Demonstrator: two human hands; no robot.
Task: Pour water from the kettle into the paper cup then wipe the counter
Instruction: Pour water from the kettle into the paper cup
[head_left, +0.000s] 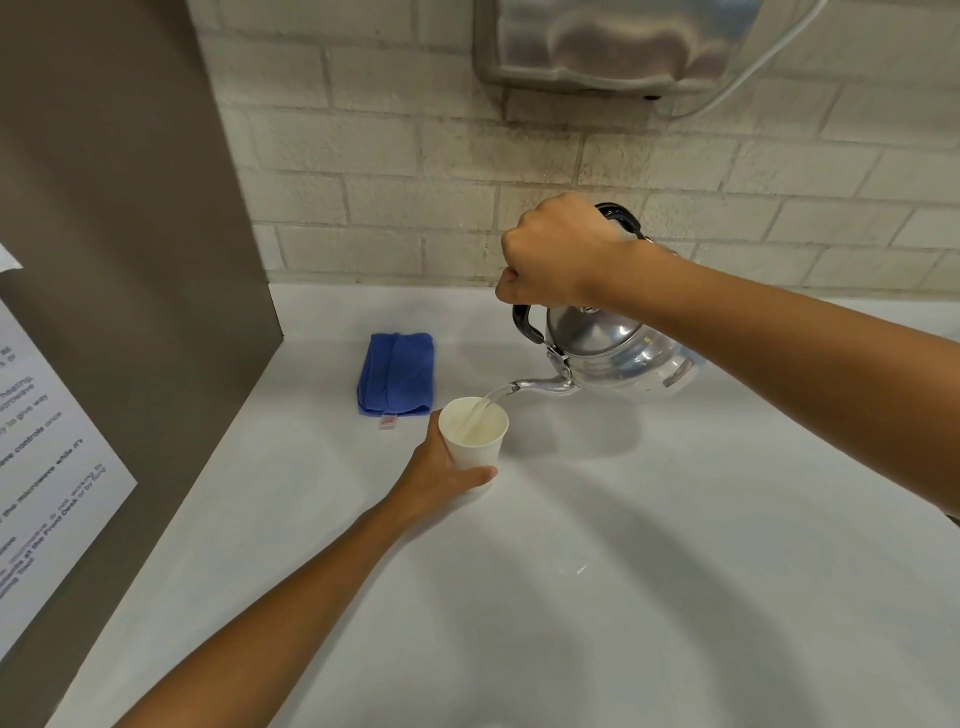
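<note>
I see white counter (675, 519) under everything; steel kettle (618, 358) held tilted above it, right of paper cup (474, 434), spout over cup rim, water streaming in; right hand (558, 254) fisted round kettle's black handle; left hand (441, 478) wraps cup's base; folded blue cloth (397, 374) lies just behind-left of cup.

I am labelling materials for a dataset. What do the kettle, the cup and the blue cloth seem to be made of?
Kettle: looks like polished metal, since its body mirrors the room; the handle seems black plastic, glossy.
Cup: apparently paper, matte white with a thin rolled rim.
Blue cloth: soft fabric, possibly microfibre; it lies folded, with a fuzzy surface and a small sewn tag.
</note>
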